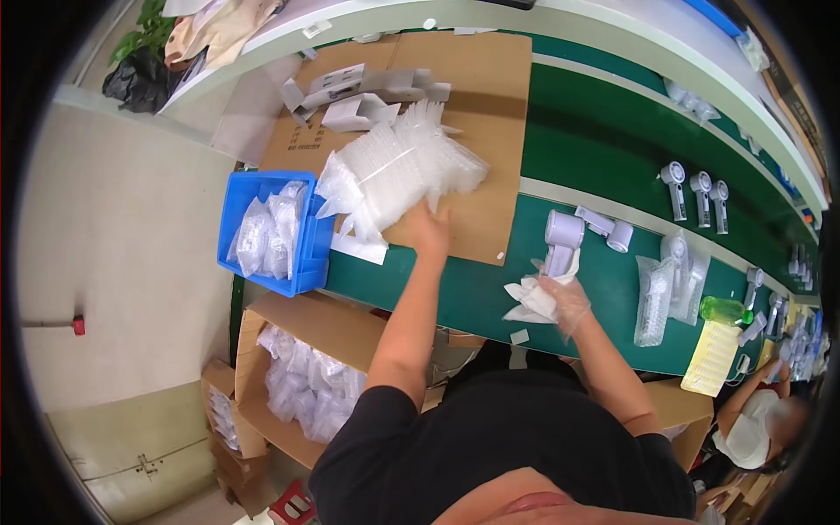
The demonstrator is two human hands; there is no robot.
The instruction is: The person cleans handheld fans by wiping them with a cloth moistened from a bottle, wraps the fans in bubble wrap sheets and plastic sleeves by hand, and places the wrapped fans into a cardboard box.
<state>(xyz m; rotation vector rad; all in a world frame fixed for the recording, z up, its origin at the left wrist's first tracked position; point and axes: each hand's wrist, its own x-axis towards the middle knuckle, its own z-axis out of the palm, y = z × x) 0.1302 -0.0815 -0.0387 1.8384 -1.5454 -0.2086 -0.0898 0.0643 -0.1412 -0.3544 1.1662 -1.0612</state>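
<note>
My left hand (429, 229) reaches to the lower edge of a stack of clear bubble-wrap bags (394, 166). Its thumb stands apart from the fingers, and the fingertips are partly hidden at the stack. My right hand (569, 299), in a thin clear glove, is closed around a white cloth (530, 300) and the handle of a pale lilac handheld fan (564, 229). The fan's round head points up, away from me. Just beyond it, a second handheld fan (604, 228) lies on the green table.
A blue bin (308, 278) at the left holds bubble-wrapped items. Below it stands a carton (248, 350) of wrapped items. Small white boxes (359, 114) lie on the cardboard sheet (486, 210). Bagged fans (674, 280) and a yellow sheet (710, 357) are at right, with another person (752, 429) beyond.
</note>
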